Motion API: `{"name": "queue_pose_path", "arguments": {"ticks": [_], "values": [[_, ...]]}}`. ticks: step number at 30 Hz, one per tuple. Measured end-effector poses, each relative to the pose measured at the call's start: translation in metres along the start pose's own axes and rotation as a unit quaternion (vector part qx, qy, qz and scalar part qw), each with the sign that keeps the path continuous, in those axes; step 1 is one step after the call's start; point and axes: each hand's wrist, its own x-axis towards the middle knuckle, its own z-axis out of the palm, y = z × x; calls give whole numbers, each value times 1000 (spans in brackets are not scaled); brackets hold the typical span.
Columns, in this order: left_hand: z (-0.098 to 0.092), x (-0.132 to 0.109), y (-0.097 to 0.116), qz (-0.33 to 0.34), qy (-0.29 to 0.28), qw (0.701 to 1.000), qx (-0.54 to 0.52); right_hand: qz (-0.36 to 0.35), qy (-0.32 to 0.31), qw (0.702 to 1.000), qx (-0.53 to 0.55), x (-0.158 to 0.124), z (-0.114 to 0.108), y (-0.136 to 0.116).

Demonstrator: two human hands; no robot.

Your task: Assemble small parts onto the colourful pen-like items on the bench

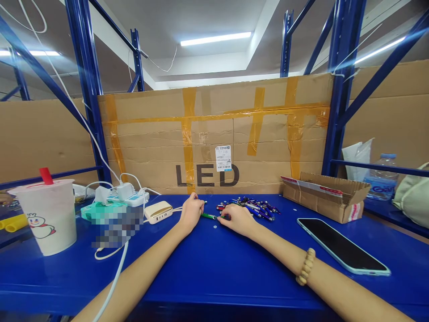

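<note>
My left hand [191, 211] and my right hand [237, 218] rest on the blue table [214, 268], both with fingers curled. Between them lies a small green pen-like piece [209, 216]; both hands pinch its ends. A pile of several dark blue and red pen parts [255, 206] lies just beyond my right hand. A bead bracelet [305, 267] sits on my right wrist.
A phone [342, 246] lies at the right, behind it an open cardboard box [325, 197]. At the left stand a lidded cup with a red straw [50, 214], a power strip with chargers [129, 195] and a power bank [158, 211]. A cardboard wall marked LED [214, 134] closes the back.
</note>
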Motion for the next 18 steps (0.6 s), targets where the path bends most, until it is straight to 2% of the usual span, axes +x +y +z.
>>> {"name": "queue_pose_path", "arguments": {"ticks": [6,14,18], "values": [[3,0,-3,11,13,1000,-11,4,0,1000,4,0,0,0],[6,-1,-4,-11,14,1000,-5,3,-7,1000,0,0,-1,-1],[6,0,-4,12,21,1000,11,6,-6,1000,5,0,-2,-2]]}}
